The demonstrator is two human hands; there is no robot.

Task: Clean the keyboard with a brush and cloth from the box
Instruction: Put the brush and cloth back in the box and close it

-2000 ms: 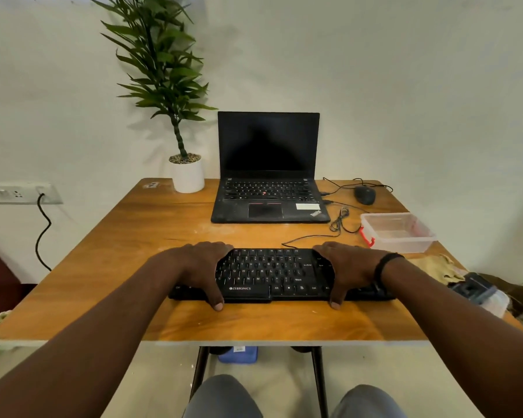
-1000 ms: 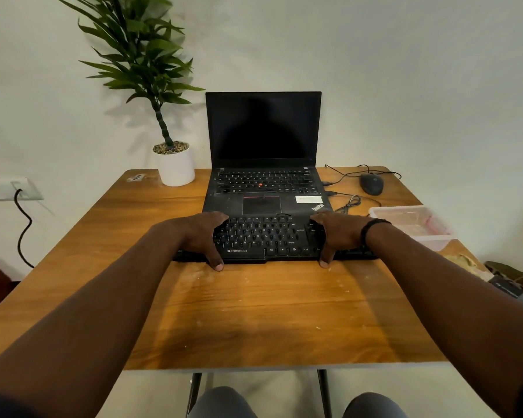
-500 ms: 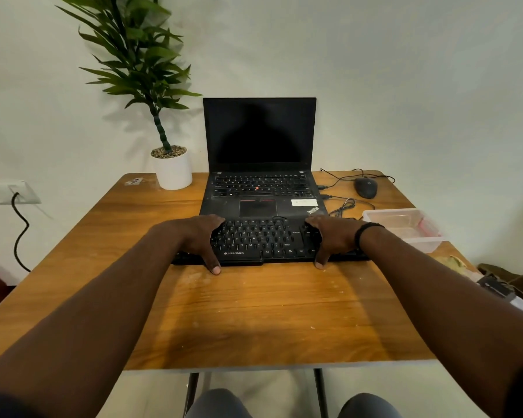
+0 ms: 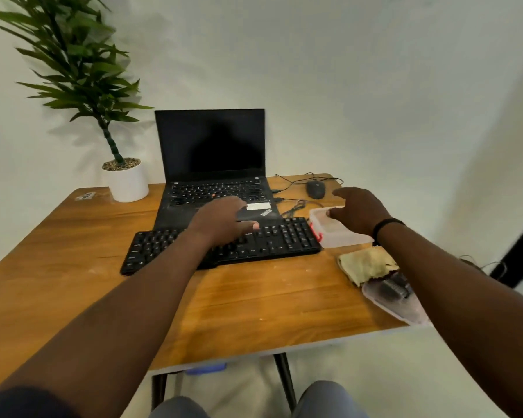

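Sensibly, the step in hand looks like fetching the tools, so the keyboard (image 4: 224, 245) should be left lying flat while the reach goes to the right-hand things. It lies slantwise in the middle of the desk (image 4: 73, 236), its far edge just in front of the open laptop (image 4: 215, 176), which stands toward the far edge.

The left hand (image 4: 224, 221) hovers over the keyboard's middle keys, fingers loosely spread and holding nothing; whether it touches the keys I cannot tell. It would do well to steady the board lightly or simply draw clear.

Just beside the keyboard's right end sits the clear plastic box (image 4: 341, 233) with a red latch, near the desk's right edge. The right hand (image 4: 360, 209) is over its far rim, fingers relaxed and spread, gripping nothing. My guess is that it should come down squarely on the box and not knock the mouse (image 4: 316, 188) beyond it.

Nearer the front right corner the yellow cloth (image 4: 366, 265) lies crumpled, and just beside it a dark object, likely the brush (image 4: 394, 286), rests on a clear lid (image 4: 402, 309) overhanging the edge; both are under the right forearm, so that hand must pull back to reach them.
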